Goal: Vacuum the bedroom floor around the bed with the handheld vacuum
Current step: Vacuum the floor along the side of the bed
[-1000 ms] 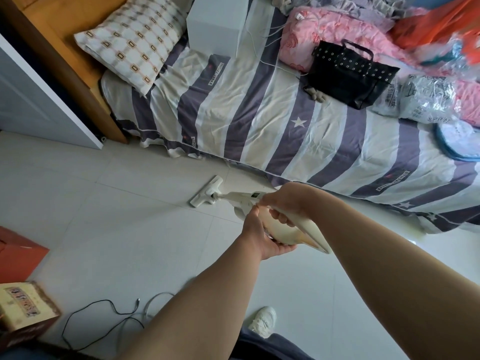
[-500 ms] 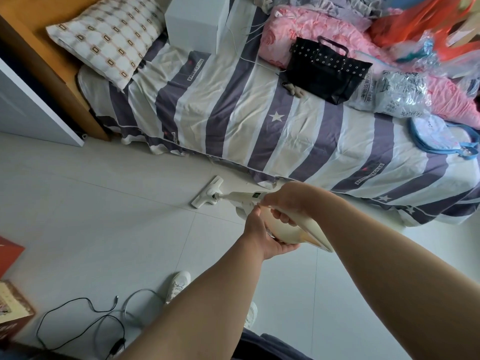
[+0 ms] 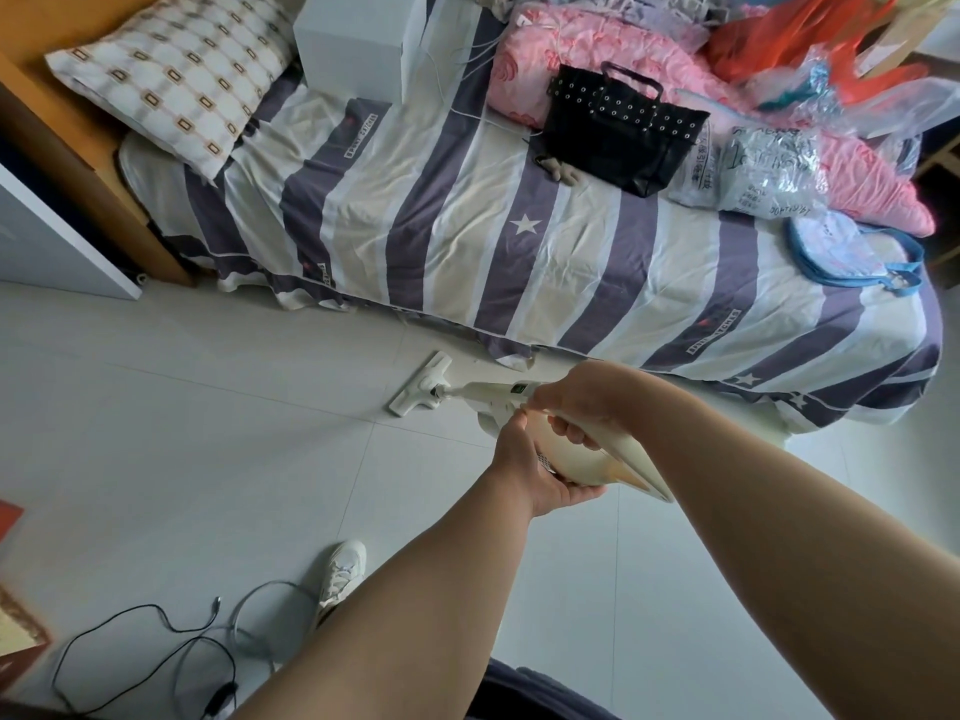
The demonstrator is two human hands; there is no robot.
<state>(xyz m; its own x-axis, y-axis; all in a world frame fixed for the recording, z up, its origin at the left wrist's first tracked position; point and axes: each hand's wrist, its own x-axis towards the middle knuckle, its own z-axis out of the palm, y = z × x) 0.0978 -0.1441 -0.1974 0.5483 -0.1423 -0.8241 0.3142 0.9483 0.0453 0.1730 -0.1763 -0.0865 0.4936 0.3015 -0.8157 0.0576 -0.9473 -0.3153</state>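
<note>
I hold a cream handheld vacuum [image 3: 589, 462] with both hands. My right hand [image 3: 584, 394] grips its handle from above. My left hand [image 3: 530, 467] cups the body from below, fingers curled round it. The vacuum's white floor head [image 3: 422, 385] lies flat on the pale tiled floor [image 3: 218, 444], a short way out from the hanging edge of the striped sheet. The bed [image 3: 519, 241] runs across the upper half of the view.
A black cable [image 3: 156, 646] lies coiled on the floor at lower left, beside my white shoe [image 3: 340, 574]. A white cabinet [image 3: 57, 236] and the wooden headboard [image 3: 78, 142] stand at left. A pillow, white box, black handbag [image 3: 623, 132] and bags lie on the bed.
The view has shifted right along the bed, so more of its foot end shows. My foot has stepped forward. Both hands keep the same hold on the vacuum.
</note>
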